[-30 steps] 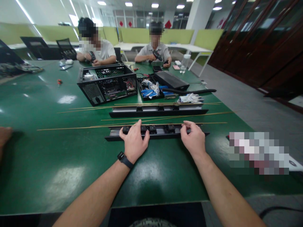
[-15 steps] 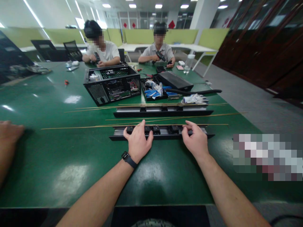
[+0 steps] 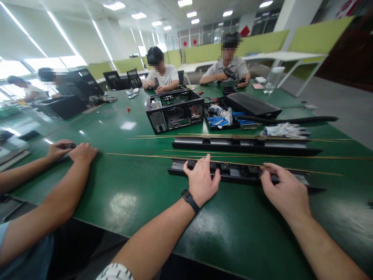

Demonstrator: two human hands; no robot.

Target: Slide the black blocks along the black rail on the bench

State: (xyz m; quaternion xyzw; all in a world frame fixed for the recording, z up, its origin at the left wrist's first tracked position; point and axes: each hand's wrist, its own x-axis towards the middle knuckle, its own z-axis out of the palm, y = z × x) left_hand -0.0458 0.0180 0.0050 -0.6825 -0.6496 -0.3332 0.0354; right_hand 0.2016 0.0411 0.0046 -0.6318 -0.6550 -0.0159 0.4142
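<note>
My left hand [image 3: 202,179] lies over the nearer black and silver rail [image 3: 177,166], its fingers spread. Its fingertips touch or hover close to black blocks [image 3: 225,168] seated in the channel; exact contact is hidden. A dark watch is on that wrist. At the right part of the same rail, my right hand [image 3: 287,188] has its thumb and fingers curled together. What lies between those fingertips, if anything, I cannot make out. A thin brass rod [image 3: 320,172] runs along the rail past the right fingers. Another rod [image 3: 131,154] stretches out to the left.
Behind lies a second rail [image 3: 244,147] with thin rods over it. Farther back are an open computer case [image 3: 175,112], a tray of blue-white gloves [image 3: 220,116], white gloves [image 3: 287,130] and a black tube [image 3: 303,119]. A co-worker's hands [image 3: 83,153] are at left; other people sit across.
The view has swung left and tilted, so the rails and my hands appear farther right. More of the co-worker at left shows. My hands keep nearly the same places on the rail.
</note>
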